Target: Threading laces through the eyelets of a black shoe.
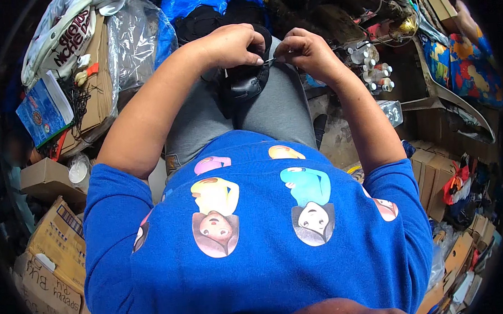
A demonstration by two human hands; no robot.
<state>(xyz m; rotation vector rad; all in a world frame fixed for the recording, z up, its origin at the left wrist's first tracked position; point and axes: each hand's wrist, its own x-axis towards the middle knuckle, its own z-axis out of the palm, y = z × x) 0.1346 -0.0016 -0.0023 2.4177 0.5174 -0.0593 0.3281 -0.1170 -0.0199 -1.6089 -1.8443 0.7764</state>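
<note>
A black shoe piece (243, 84) rests on my lap over grey trousers. My left hand (232, 45) grips its upper edge with curled fingers. My right hand (306, 49) is just to the right, fingertips pinched on a thin needle (269, 59) that points at the black piece between the two hands. Both forearms reach up from my blue printed shirt.
Brown cardboard boxes (53, 244) and a clear plastic bag (131, 41) crowd the left. A blue booklet (42, 113) lies there too. Small bottles (374, 73) and tools sit on a cluttered surface at the right, with more boxes (432, 174) below.
</note>
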